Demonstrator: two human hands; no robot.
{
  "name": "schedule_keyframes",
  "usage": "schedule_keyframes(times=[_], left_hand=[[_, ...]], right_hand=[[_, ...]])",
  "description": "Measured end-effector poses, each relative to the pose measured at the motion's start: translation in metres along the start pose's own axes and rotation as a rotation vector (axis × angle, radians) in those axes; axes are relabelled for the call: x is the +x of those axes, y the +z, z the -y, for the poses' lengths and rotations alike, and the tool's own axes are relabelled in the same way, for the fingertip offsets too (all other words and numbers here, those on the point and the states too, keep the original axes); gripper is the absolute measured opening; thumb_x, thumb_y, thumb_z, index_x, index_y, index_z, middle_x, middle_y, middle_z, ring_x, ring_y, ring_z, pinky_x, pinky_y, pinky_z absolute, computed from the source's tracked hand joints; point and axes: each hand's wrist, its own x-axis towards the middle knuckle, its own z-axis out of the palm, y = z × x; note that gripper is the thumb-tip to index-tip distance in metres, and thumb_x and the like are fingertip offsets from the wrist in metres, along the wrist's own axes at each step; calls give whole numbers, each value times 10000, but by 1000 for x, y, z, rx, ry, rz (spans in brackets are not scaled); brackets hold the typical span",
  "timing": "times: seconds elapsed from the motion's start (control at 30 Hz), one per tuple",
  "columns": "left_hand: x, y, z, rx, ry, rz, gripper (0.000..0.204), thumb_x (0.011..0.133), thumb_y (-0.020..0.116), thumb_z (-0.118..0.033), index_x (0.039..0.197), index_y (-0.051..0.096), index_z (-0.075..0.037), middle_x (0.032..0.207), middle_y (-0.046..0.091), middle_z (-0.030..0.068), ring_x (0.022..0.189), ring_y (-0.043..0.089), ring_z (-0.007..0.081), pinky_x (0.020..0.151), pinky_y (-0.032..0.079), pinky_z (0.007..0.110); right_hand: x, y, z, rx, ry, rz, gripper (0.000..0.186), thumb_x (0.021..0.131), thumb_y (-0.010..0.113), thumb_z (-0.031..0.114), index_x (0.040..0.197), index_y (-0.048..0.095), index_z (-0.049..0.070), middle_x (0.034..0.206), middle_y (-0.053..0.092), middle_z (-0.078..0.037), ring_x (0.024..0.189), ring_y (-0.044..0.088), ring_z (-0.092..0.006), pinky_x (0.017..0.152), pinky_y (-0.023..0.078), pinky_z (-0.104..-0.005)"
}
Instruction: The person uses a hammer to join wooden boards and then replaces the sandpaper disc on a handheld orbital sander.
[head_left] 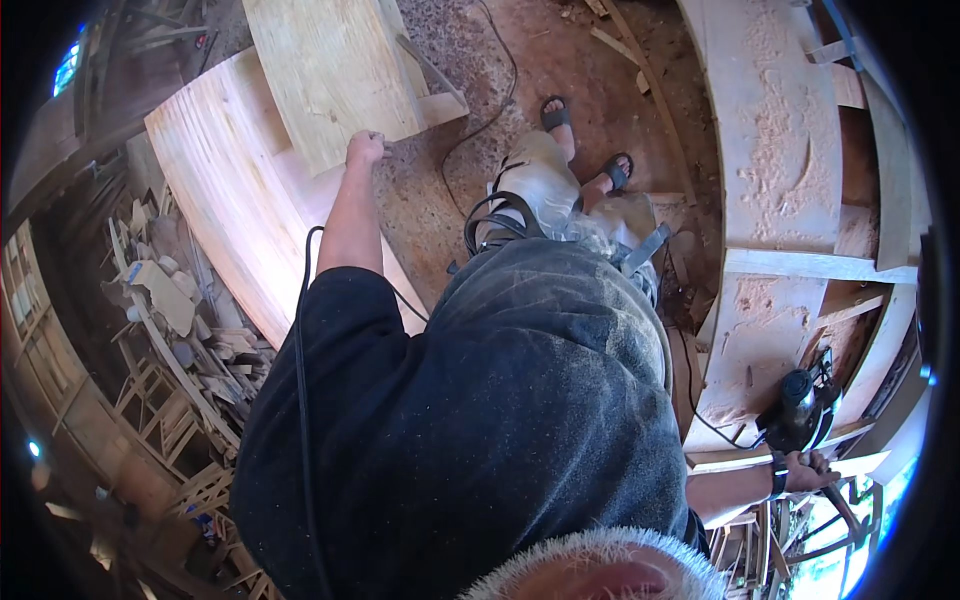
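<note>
My left hand (366,148) is closed at the near edge of a pale wooden panel (335,75), its fingers curled against that edge. The panel lies across a longer, wide wooden board (235,165). On the right, my right hand (808,472), with a dark band at the wrist, is closed beside a bench end. A dark stick-like piece (846,512) shows just past its fingers; I cannot make out whether they hold it. Close to that hand, a dark corded power tool (795,400) rests on the wooden frame.
A long wooden bench (775,150) strewn with shavings runs down the right, with a crosspiece (800,265) over it. Offcuts (180,300) are heaped at left. A black cord (507,95) trails over the dirt floor (430,200) near my sandalled feet (618,170).
</note>
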Motion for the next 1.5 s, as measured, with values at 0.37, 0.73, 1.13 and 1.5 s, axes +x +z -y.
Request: schedule_keyframes(times=[0.37, 0.73, 1.13, 1.5], left_hand=[[60, -76, -18, -2, 101, -7, 346, 999, 519, -221, 1164, 661, 48, 1010, 779, 111, 808, 761, 188, 791, 566, 314], [-9, -48, 24, 238, 396, -92, 308, 937, 619, -298, 1049, 731, -34, 952, 754, 167, 890, 733, 264, 814, 555, 377], [26, -34, -19, 230, 427, 64, 276, 935, 684, -251, 1063, 722, -10, 876, 762, 116, 817, 741, 208, 783, 561, 335], [185, 44, -107, 730, 856, 308, 333, 959, 632, -342, 1105, 721, -55, 918, 750, 115, 877, 714, 256, 815, 527, 380]], right_hand=[[-109, 136, 41, 18, -294, 262, 239, 954, 622, 321, 846, 522, 132, 687, 467, -7, 562, 462, -139, 579, 420, -291], [-279, 204, -85, -44, -138, 928, 186, 987, 645, 163, 1107, 659, 21, 819, 641, -33, 632, 567, -99, 561, 457, -214], [-460, 209, -191, -451, 469, 1554, 303, 988, 688, 263, 1150, 631, 14, 689, 481, 84, 550, 408, -6, 480, 316, -202], [-590, 228, -319, -426, 647, 1408, 289, 1007, 656, 326, 1090, 631, 50, 679, 480, 59, 552, 438, -43, 491, 359, -235]])
